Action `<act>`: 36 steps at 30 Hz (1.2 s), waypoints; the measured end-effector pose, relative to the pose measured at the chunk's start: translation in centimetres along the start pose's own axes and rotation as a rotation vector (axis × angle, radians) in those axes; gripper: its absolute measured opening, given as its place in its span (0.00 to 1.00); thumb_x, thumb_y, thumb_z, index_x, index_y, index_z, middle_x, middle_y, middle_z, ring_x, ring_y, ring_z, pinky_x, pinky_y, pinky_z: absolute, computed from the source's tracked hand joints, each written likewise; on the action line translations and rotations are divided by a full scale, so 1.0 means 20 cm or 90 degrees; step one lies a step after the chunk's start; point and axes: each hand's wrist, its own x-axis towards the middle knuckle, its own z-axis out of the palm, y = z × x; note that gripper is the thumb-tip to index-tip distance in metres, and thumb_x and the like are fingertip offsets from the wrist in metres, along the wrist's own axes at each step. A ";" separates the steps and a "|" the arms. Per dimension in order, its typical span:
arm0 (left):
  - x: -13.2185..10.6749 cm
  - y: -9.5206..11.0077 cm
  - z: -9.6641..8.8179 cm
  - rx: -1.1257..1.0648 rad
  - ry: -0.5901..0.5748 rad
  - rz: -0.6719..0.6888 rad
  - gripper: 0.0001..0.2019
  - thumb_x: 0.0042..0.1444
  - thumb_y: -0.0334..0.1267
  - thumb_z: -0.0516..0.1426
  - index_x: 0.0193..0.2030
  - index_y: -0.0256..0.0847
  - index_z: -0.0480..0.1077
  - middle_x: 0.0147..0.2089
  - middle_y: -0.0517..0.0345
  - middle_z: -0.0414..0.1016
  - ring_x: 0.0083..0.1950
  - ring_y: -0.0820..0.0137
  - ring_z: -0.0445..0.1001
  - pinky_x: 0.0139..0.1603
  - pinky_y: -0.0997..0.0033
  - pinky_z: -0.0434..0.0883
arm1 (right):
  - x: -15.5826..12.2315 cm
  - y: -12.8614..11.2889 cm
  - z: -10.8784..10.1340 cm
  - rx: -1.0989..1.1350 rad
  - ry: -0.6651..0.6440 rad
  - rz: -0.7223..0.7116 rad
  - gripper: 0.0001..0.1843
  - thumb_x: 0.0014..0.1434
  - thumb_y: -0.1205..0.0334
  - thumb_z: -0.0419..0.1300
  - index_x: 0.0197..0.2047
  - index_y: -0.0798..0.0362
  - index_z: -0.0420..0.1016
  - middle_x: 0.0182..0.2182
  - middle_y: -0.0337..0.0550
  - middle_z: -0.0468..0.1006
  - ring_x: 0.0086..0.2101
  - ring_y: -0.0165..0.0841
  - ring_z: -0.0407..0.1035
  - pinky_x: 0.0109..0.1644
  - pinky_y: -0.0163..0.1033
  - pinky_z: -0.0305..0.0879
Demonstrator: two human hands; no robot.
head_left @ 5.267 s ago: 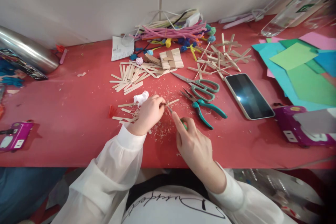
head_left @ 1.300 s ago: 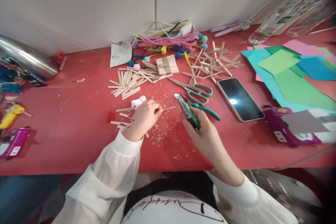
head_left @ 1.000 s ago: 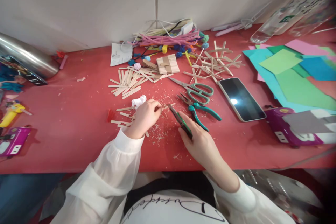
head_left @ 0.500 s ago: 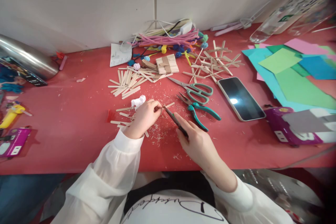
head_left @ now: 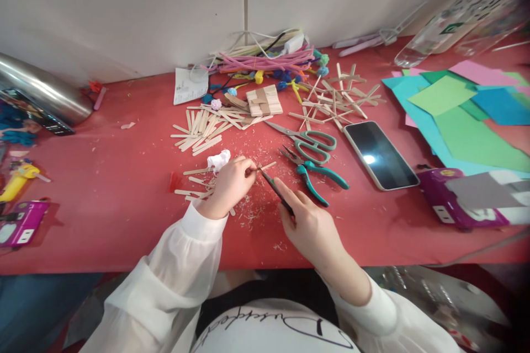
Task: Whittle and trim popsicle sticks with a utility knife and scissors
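left hand (head_left: 229,185) pinching stick (head_left: 265,167), right hand (head_left: 308,223) angling knife (head_left: 276,192)

Lighting: bright, even, from overhead | Shadows: soft, short, beneath hands (head_left: 314,229) on table (head_left: 103,220) | Glare: white spot on phone (head_left: 380,154) screen | Distortion: wide-angle bending at edges | Blur: top-right bottle (head_left: 451,19), frame corners dark

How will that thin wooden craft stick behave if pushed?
Being flat, the thin wooden craft stick should slide, not roll. So slender, it probably snaps easily. Pinched at one end by the left hand, it might pivot.
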 end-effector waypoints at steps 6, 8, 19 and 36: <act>0.00 0.01 0.00 0.007 -0.007 -0.012 0.04 0.53 0.31 0.54 0.29 0.38 0.68 0.32 0.57 0.72 0.32 0.71 0.70 0.33 0.72 0.65 | -0.02 -0.02 0.01 -0.078 -0.009 -0.006 0.27 0.54 0.68 0.49 0.58 0.53 0.64 0.27 0.41 0.71 0.15 0.25 0.56 0.16 0.32 0.46; 0.00 0.01 0.00 0.010 -0.004 -0.008 0.04 0.53 0.30 0.54 0.28 0.38 0.67 0.32 0.57 0.72 0.33 0.70 0.71 0.34 0.72 0.65 | -0.02 -0.04 0.01 -0.118 -0.008 -0.010 0.27 0.55 0.68 0.49 0.59 0.53 0.63 0.26 0.41 0.70 0.14 0.24 0.54 0.16 0.32 0.42; 0.00 0.03 0.02 0.081 0.026 0.019 0.06 0.52 0.27 0.52 0.26 0.38 0.65 0.30 0.57 0.70 0.33 0.70 0.69 0.33 0.73 0.63 | 0.01 -0.07 0.04 -0.127 -0.037 -0.017 0.29 0.54 0.70 0.48 0.60 0.56 0.61 0.26 0.42 0.69 0.15 0.24 0.54 0.17 0.33 0.39; -0.02 0.05 0.03 0.084 0.024 0.016 0.08 0.53 0.26 0.51 0.25 0.38 0.65 0.30 0.56 0.69 0.34 0.69 0.69 0.34 0.71 0.64 | -0.02 -0.05 0.06 -0.102 0.004 -0.029 0.27 0.55 0.71 0.48 0.58 0.57 0.63 0.25 0.41 0.68 0.14 0.23 0.52 0.16 0.31 0.40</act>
